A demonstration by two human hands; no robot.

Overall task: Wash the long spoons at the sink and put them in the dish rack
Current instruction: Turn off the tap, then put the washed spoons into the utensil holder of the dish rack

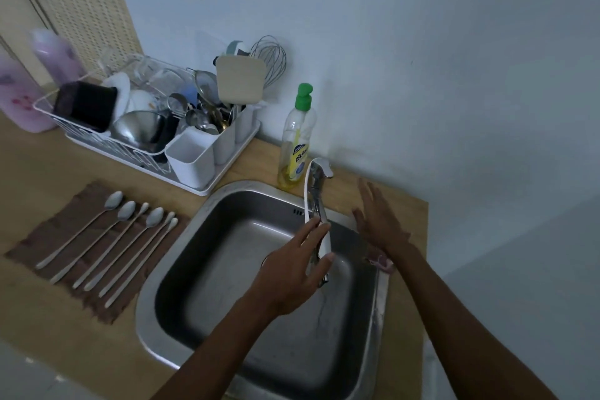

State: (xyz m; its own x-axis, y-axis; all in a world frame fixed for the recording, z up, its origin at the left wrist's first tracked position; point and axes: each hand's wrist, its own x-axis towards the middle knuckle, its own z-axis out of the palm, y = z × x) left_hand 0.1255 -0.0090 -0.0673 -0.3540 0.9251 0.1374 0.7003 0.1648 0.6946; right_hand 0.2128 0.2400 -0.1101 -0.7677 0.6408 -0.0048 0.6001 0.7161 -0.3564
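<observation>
Several long spoons (pixel 107 243) lie side by side on a brown cloth (pixel 39 247) left of the steel sink (pixel 181 237). The white dish rack (pixel 207 187) stands behind them, full of dishes, with white cutlery cups (pixel 191 157) at its front. My left hand (pixel 292 273) reaches over the basin, its fingers and thumb around the spout of the faucet (pixel 319 178). My right hand (pixel 378 217) hovers flat with fingers spread over the counter just right of the faucet, holding nothing.
A dish soap bottle with a green pump (pixel 297 140) stands behind the sink beside the faucet. Two pink bottles (pixel 19 97) sit at the far left. A small pink item (pixel 381 261) lies on the sink's right rim. The wooden counter ends right of the sink.
</observation>
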